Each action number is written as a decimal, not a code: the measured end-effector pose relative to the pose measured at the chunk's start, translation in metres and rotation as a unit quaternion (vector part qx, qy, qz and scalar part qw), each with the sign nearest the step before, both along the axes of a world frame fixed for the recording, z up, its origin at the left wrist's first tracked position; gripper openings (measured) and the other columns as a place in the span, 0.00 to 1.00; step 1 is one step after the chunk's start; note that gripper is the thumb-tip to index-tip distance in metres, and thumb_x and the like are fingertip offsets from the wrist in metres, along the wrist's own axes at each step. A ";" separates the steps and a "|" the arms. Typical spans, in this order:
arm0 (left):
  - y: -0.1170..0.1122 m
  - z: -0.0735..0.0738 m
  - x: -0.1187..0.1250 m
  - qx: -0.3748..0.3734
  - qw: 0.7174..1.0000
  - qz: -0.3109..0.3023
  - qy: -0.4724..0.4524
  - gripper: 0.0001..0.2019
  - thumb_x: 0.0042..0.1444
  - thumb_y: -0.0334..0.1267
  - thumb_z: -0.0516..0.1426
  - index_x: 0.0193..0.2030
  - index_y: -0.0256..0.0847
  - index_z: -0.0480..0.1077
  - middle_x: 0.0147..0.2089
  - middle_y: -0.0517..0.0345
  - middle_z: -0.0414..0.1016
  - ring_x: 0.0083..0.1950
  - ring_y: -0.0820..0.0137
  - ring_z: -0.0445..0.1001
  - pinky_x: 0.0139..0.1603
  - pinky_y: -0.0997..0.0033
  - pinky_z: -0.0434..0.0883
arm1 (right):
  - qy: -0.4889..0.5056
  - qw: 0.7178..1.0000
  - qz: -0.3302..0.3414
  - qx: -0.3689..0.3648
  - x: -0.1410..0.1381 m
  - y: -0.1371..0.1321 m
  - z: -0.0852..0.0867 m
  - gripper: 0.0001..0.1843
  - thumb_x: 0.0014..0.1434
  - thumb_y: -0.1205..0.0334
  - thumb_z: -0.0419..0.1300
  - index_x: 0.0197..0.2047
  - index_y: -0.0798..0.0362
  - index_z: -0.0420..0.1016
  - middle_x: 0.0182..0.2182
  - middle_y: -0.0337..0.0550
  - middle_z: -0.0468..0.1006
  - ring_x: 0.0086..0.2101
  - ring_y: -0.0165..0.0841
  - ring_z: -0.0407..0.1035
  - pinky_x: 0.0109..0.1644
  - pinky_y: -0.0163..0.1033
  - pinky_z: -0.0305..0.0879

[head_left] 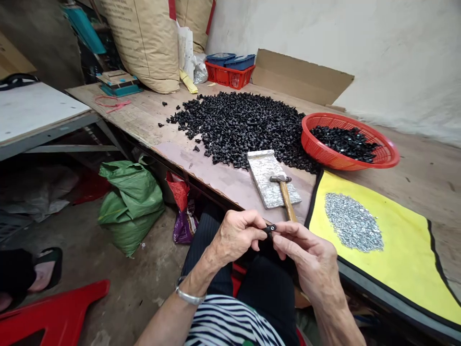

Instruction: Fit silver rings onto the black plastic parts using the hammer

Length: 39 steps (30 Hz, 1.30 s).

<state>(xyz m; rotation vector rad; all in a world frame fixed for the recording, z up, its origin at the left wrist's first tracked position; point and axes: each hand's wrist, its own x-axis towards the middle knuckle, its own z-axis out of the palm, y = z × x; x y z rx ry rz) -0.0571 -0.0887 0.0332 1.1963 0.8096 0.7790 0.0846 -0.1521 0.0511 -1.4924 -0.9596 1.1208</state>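
Observation:
Between the fingertips of both hands is a small black plastic part (269,228) with a shiny ring-like spot near its end. My left hand (240,234) pinches it from the left, thumb against forefinger. My right hand (306,250) closes on its right end; whether it also holds a small metal piece cannot be made out. Just beyond the hands, a hammer (285,192) with a wooden handle rests on a worn silvery block (264,175). A wide heap of similar black parts (245,125) lies behind the block. Small silver metal pieces (355,222) are spread on a yellow cloth (399,254) at the right.
A red basket (387,149) holding black parts stands right of the heap. Farther back are a red crate (230,76) with blue trays, large paper sacks (144,43) and a cardboard sheet (302,77). Left of my legs, a green sack (131,204) and a red stool (54,317) occupy the floor.

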 end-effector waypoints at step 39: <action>0.002 -0.023 0.010 -0.148 0.983 -0.081 -0.076 0.05 0.40 0.28 0.57 0.24 0.35 0.63 0.18 0.61 0.70 0.14 0.74 0.67 0.14 0.78 0.66 | -0.126 0.988 0.015 -0.084 0.001 0.020 -0.004 0.14 0.46 0.53 0.62 0.22 0.55 0.69 0.16 0.37 0.68 0.19 0.25 0.58 0.21 0.31 0.55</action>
